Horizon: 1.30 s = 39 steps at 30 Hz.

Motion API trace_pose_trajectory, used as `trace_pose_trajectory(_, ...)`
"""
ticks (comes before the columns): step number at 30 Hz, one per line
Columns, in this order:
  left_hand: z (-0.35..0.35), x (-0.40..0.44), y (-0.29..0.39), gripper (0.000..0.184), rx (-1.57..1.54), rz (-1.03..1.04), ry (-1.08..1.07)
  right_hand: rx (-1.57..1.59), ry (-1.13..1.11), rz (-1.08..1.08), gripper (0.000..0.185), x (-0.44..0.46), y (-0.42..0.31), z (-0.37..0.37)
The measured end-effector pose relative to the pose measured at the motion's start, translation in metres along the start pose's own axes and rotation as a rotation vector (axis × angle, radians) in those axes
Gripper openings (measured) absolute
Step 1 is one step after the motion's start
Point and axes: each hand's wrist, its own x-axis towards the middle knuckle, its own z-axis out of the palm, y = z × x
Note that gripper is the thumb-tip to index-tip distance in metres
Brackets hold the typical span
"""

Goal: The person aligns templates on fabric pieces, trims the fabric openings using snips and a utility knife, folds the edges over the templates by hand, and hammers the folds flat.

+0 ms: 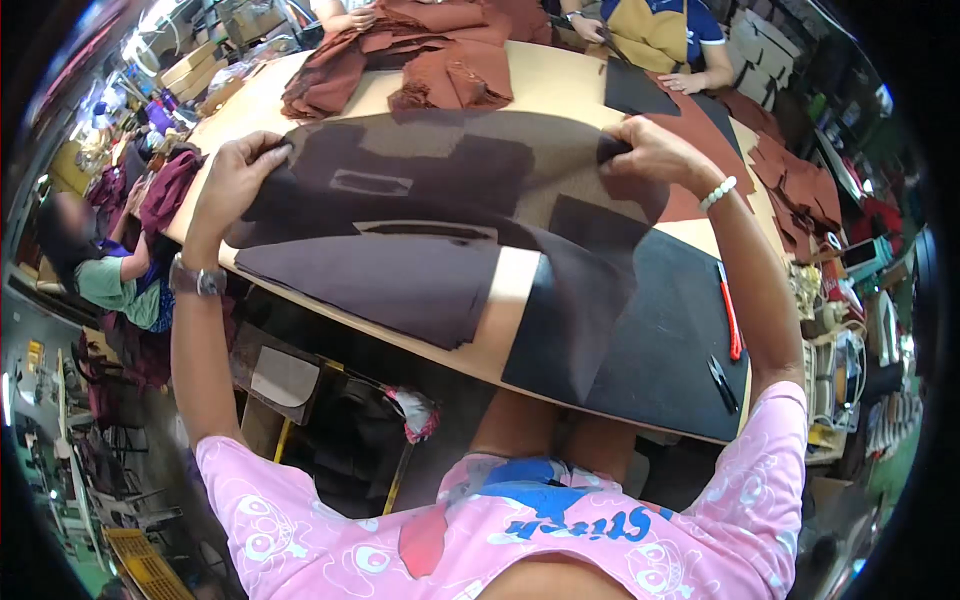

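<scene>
A thin dark brown fabric piece (440,180) is stretched up between my two hands, above the table. My left hand (243,165) pinches its left upper corner between thumb and fingers. At the opposite corner, my right hand (650,152) grips it the same way, with some of the fingers hidden. Light shows through the cloth, which has a slit-like opening near its lower edge, and its right part droops over a black cutting mat (660,330). Beneath it on the table lies a stack of dark brown fabric pieces (390,280).
On the mat's right side lie a red-handled cutter (730,310) and small black snips (722,383). Rust-brown fabric (455,75) is heaped across the table (560,65). Co-workers' hands (683,82) are at the far side; another person (110,265) sits at left.
</scene>
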Motion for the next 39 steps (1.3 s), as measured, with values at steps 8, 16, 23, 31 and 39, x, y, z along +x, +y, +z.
trace_pose_trajectory(8, -0.022, 0.098, -0.051, 0.025, 0.792, -0.065, 0.042, -0.059, 0.313, 0.068, 0.024, 0.093, 0.029, 0.002)
trace_pose_trajectory(16, -0.001, 0.221, -0.107, 0.027, 0.810, -0.148, -0.027, 0.168, 0.332, 0.366, 0.021, 0.154, 0.054, -0.016)
trace_pose_trajectory(23, 0.006, 0.239, -0.072, 0.029, -0.317, -0.373, 0.432, 0.615, 0.702, 0.196, 0.040, 0.160, 0.031, -0.044)
trace_pose_trajectory(31, -0.020, 0.202, -0.103, 0.026, 0.126, -0.286, 0.150, 0.722, 0.949, -0.436, 0.030, 0.124, 0.007, 0.005)
trace_pose_trajectory(39, -0.014, 0.202, -0.115, 0.021, -0.128, -0.295, 0.205, 1.130, 0.677, 0.028, 0.025, 0.164, 0.014, 0.007)
